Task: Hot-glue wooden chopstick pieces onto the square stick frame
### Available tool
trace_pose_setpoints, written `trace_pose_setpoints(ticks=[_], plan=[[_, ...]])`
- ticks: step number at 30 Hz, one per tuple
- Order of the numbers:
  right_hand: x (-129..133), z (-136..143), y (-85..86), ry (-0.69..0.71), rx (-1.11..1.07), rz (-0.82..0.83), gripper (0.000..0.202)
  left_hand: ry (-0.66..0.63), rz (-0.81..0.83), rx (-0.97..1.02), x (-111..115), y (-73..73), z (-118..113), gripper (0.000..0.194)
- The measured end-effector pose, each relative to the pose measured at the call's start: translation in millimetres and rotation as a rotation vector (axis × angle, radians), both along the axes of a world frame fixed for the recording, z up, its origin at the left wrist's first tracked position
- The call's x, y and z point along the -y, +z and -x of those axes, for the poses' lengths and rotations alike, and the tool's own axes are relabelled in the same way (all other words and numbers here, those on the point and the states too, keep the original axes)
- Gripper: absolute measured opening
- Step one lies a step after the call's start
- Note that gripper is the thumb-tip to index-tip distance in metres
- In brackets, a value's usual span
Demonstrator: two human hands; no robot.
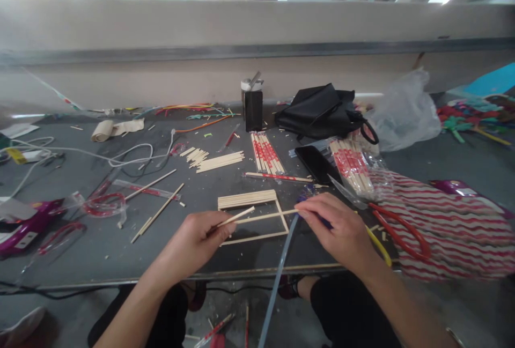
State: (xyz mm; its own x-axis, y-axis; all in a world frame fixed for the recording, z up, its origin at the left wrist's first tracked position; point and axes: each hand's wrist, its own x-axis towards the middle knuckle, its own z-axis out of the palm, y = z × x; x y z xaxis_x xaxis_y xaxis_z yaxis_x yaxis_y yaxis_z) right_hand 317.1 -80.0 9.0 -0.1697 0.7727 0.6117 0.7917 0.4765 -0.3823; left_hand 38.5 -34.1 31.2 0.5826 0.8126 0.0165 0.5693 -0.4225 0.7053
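Note:
My left hand [204, 238] is closed around wooden chopsticks; a short light end juts up past its fingertips. A longer chopstick [265, 216] stretches from my left hand to my right hand [332, 222], whose thumb and fingers pinch its far end. Below it on the table lies a rectangular frame of chopsticks [253, 237], with a band of chopsticks [247, 199] side by side along its far edge. A long translucent strip [274, 289] hangs from beside my right fingers over the table edge; what its upper end joins is hidden.
Cut chopsticks [220, 161] and wrapped chopstick bundles [266, 153] lie beyond the frame. Red-handled scissors [402, 230], a phone [317, 164] and a striped cloth [450, 224] are at right. A bottle [252, 106] and black bag [322, 112] stand behind. White cables [120, 157] cross the left.

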Motion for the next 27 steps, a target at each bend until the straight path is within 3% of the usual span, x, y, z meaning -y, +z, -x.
trace_pose_setpoints(ticks=[4,7,10,17,22,27], plan=[[-0.4,-7.0,-2.6,-0.102,-0.006,0.089,0.013,0.117,0.02,0.055,-7.6,-5.0,3.8,0.037],[1.5,-17.4,-10.1,-0.271,0.183,0.166,0.04,0.277,0.042,0.095,-15.7,-12.6,8.9,0.039],[5.2,-26.7,-19.2,-0.363,0.366,0.314,0.06,0.358,0.068,0.109,-21.8,-17.8,14.6,0.039],[4.4,-23.4,-24.7,-0.373,0.323,0.393,0.058,0.394,0.147,0.187,-23.5,-22.3,14.5,0.041],[6.4,-29.8,-18.8,-0.409,-0.034,0.33,0.061,0.403,0.202,0.257,-23.9,-28.5,12.8,0.039],[11.3,-47.5,-4.6,-0.265,-0.865,0.38,0.046,0.463,0.277,0.387,-22.6,-31.7,11.6,0.035]])
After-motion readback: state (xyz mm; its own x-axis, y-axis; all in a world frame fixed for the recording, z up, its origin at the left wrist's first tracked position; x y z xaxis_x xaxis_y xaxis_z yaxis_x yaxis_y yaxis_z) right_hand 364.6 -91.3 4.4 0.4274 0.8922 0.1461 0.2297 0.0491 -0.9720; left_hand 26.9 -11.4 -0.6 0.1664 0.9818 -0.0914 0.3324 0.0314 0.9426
